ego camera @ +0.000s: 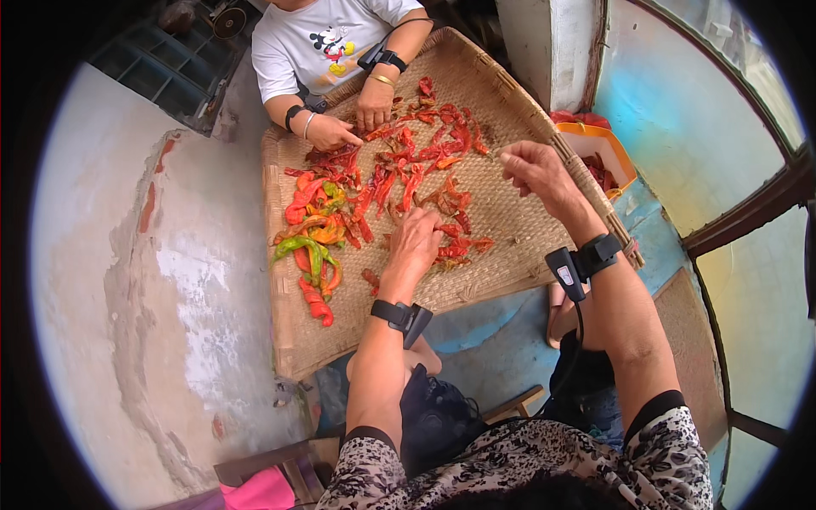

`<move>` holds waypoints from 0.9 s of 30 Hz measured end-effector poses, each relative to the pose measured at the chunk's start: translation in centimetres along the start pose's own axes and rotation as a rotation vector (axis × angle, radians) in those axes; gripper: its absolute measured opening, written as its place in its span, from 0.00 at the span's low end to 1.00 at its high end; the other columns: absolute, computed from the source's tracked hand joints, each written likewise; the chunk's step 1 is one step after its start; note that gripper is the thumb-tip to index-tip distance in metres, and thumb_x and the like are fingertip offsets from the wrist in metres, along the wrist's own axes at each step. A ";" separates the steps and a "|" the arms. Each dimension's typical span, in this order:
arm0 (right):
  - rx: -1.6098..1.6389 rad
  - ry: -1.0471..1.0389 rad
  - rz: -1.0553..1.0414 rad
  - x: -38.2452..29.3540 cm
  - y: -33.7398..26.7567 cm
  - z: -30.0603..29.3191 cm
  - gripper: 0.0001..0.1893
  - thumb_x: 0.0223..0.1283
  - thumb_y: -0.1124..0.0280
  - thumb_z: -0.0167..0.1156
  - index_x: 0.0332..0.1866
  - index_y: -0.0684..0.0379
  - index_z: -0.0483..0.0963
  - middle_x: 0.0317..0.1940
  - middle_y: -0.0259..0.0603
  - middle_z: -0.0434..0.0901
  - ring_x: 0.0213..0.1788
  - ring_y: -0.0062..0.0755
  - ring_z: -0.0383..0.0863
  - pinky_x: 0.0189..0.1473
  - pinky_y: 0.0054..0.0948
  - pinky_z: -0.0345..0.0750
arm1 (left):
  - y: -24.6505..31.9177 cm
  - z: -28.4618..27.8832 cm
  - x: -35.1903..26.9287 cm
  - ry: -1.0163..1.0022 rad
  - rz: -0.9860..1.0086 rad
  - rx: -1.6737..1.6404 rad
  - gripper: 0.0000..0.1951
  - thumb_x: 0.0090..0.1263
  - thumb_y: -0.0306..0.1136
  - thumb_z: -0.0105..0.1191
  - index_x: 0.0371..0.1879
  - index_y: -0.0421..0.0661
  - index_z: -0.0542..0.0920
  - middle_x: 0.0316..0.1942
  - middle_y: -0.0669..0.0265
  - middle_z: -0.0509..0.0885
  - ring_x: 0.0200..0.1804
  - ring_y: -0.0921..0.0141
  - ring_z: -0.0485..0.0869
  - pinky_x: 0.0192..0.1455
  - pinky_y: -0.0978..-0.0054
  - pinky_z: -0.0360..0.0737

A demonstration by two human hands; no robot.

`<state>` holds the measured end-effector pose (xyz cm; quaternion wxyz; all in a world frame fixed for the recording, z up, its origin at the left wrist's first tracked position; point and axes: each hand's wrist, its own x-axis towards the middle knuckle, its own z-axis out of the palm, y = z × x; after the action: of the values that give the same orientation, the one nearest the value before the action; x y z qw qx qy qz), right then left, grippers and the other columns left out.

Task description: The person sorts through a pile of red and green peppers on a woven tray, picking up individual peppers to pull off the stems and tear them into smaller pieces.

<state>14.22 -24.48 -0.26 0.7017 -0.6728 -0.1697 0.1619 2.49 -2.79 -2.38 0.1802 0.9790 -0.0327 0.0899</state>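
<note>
Dried red chili peppers (446, 137) lie scattered over a woven bamboo tray (516, 255) in front of me. My left hand (415, 237) is down among them near the middle of the tray, its fingers bent; whether they grip a pepper is hidden. My right hand (539, 171) hovers over the tray's right side, thumb and fingers curled together. I cannot make out whether something small is pinched there. Fresher, plump red, orange and green peppers (312, 248) are heaped along the left side. Bits of stem lie loose on the weave.
Across the tray, another person's two hands (335, 132) work among the peppers. An orange-rimmed container (621, 169) with dried peppers stands beyond the right rim. A plastered wall (191, 287) rises at left, framed glass panes (688, 140) at right. A pink cloth (258, 489) lies at lower left.
</note>
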 end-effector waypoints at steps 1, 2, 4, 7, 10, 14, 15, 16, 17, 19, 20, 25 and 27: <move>-0.117 -0.087 -0.014 -0.1 0.4 0.9 0.11 0.60 0.63 0.57 0.36 0.61 0.75 0.23 0.31 0.75 0.23 0.17 0.71 0.24 0.19 0.71 | 0.1 -0.6 -0.4 0.001 -0.005 0.001 0.07 0.57 0.26 0.55 0.34 0.40 0.75 0.36 0.56 0.77 0.43 0.56 0.76 0.44 0.62 0.73; -0.192 -0.171 0.022 -0.1 0.8 1.6 0.11 0.59 0.64 0.57 0.36 0.62 0.75 0.23 0.32 0.76 0.25 0.17 0.73 0.25 0.20 0.73 | 0.3 -1.1 -0.8 0.030 -0.022 -0.018 0.07 0.57 0.26 0.54 0.34 0.41 0.75 0.36 0.56 0.77 0.41 0.56 0.76 0.43 0.62 0.73; -0.497 -0.205 -0.124 -0.3 1.9 2.9 0.12 0.56 0.68 0.57 0.42 0.63 0.76 0.28 0.43 0.80 0.30 0.31 0.80 0.32 0.30 0.77 | 0.0 -1.5 -1.2 0.080 -0.024 -0.053 0.06 0.59 0.26 0.53 0.34 0.41 0.73 0.34 0.55 0.77 0.39 0.53 0.76 0.40 0.59 0.73; -0.777 -0.172 -0.299 0.0 3.3 4.2 0.15 0.51 0.73 0.56 0.46 0.60 0.75 0.28 0.49 0.80 0.31 0.41 0.81 0.35 0.35 0.77 | 0.3 -2.1 -1.5 0.112 -0.068 -0.128 0.06 0.60 0.26 0.52 0.35 0.42 0.72 0.33 0.54 0.78 0.37 0.53 0.77 0.38 0.59 0.73; -0.922 -0.118 -0.329 0.6 4.6 5.2 0.19 0.47 0.76 0.55 0.49 0.57 0.75 0.28 0.50 0.79 0.32 0.45 0.79 0.36 0.37 0.76 | 0.4 -2.1 -1.4 0.158 -0.092 -0.144 0.07 0.61 0.27 0.52 0.36 0.41 0.72 0.29 0.54 0.78 0.33 0.55 0.78 0.35 0.62 0.73; -1.060 -0.181 -0.256 0.9 4.3 7.1 0.15 0.50 0.69 0.58 0.45 0.54 0.75 0.35 0.53 0.79 0.39 0.49 0.79 0.40 0.41 0.76 | 0.4 -2.3 -1.3 0.151 -0.199 -0.238 0.08 0.63 0.27 0.52 0.38 0.39 0.73 0.27 0.55 0.80 0.27 0.63 0.80 0.30 0.68 0.75; -1.142 -0.217 -0.263 0.9 4.2 7.4 0.12 0.50 0.68 0.59 0.42 0.56 0.75 0.34 0.52 0.79 0.38 0.49 0.79 0.40 0.40 0.76 | 0.2 -2.3 -1.4 0.154 -0.200 -0.238 0.08 0.63 0.27 0.52 0.38 0.39 0.73 0.27 0.55 0.80 0.27 0.63 0.80 0.30 0.68 0.75; -1.143 -0.218 -0.267 0.9 4.3 7.6 0.12 0.50 0.68 0.59 0.42 0.56 0.75 0.34 0.52 0.79 0.38 0.49 0.79 0.40 0.40 0.76 | -0.2 -2.2 -1.4 0.163 -0.203 -0.326 0.09 0.64 0.28 0.51 0.40 0.39 0.73 0.28 0.57 0.81 0.27 0.67 0.80 0.30 0.72 0.75; -1.148 -0.188 -0.296 1.0 4.5 7.9 0.11 0.49 0.66 0.61 0.37 0.57 0.74 0.32 0.51 0.79 0.36 0.49 0.80 0.38 0.41 0.76 | -0.4 -2.3 -1.5 0.171 -0.206 -0.413 0.09 0.65 0.28 0.51 0.42 0.38 0.73 0.29 0.59 0.81 0.26 0.72 0.80 0.29 0.75 0.75; -1.164 -0.150 -0.321 1.3 4.4 7.4 0.11 0.49 0.65 0.63 0.33 0.59 0.74 0.29 0.50 0.80 0.35 0.49 0.80 0.37 0.41 0.77 | 0.7 -2.7 -1.1 0.152 -0.277 -0.536 0.11 0.66 0.29 0.50 0.44 0.37 0.72 0.30 0.61 0.82 0.26 0.75 0.79 0.28 0.78 0.75; -1.077 -0.096 -0.297 1.4 4.3 6.9 0.11 0.48 0.64 0.64 0.32 0.60 0.74 0.28 0.49 0.80 0.33 0.48 0.80 0.36 0.40 0.76 | 1.2 -2.7 -1.0 0.128 -0.350 -0.654 0.13 0.66 0.29 0.49 0.47 0.37 0.72 0.31 0.62 0.82 0.26 0.77 0.78 0.28 0.80 0.75; -0.623 -0.095 -0.325 0.7 2.4 5.1 0.12 0.51 0.64 0.63 0.32 0.63 0.76 0.24 0.46 0.79 0.26 0.39 0.80 0.31 0.35 0.76 | 0.6 -2.6 -1.1 0.123 -0.360 -0.705 0.17 0.68 0.31 0.47 0.53 0.37 0.69 0.31 0.63 0.82 0.24 0.78 0.78 0.26 0.82 0.75; -0.381 -0.108 -0.146 0.5 1.4 4.4 0.12 0.60 0.63 0.57 0.32 0.63 0.75 0.20 0.34 0.75 0.23 0.20 0.74 0.23 0.23 0.71 | 0.5 -2.6 -1.2 0.118 -0.348 -0.658 0.16 0.67 0.31 0.48 0.51 0.38 0.70 0.30 0.63 0.82 0.24 0.78 0.78 0.26 0.81 0.75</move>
<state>12.70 -20.31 -1.44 0.5616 -0.7694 -0.2831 0.1115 0.82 -2.28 -0.08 0.4993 0.8528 0.1174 0.0987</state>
